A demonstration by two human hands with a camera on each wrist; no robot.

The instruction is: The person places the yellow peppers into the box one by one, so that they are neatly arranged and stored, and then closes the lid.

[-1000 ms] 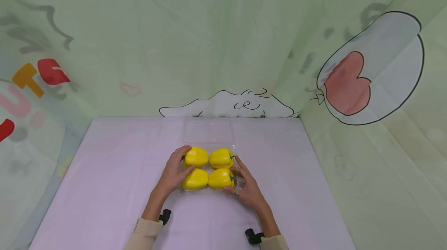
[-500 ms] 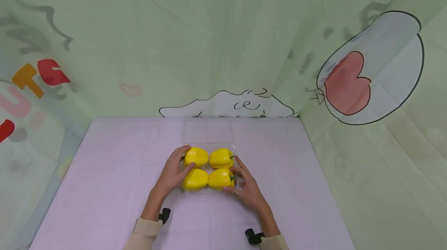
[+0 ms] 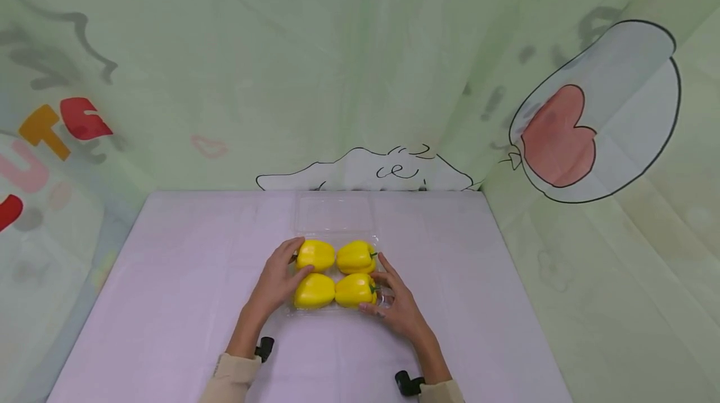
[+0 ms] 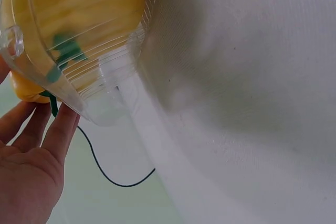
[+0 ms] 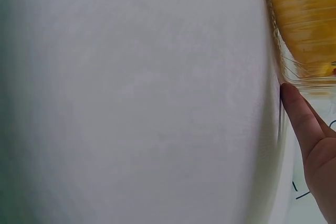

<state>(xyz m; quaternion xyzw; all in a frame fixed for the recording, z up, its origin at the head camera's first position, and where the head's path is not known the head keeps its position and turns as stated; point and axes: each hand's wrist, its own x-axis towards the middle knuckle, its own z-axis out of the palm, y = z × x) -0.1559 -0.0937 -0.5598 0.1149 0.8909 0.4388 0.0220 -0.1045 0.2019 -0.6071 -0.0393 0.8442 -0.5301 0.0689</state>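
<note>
Several yellow bell peppers [image 3: 356, 257] lie in two rows inside a clear plastic clamshell box [image 3: 334, 312], its lid [image 3: 334, 212] folded open toward the back. My left hand [image 3: 277, 279] holds the back left bell pepper [image 3: 316, 255], fingers at its stem end and thumb on its near side. In the left wrist view its fingers [image 4: 62, 129] reach up to the green stem beside the box wall. My right hand [image 3: 400, 306] spreads its fingers along the box's right side, by the front right bell pepper [image 3: 354, 290]. One straight digit [image 5: 298, 114] meets the box's lower corner in the right wrist view.
A pale cloth covers the table [image 3: 191, 303], with its back edge just behind the lid. Printed curtains [image 3: 337, 78] rise behind and at both sides. Black wrist mounts [image 3: 265, 349] sit on both forearms.
</note>
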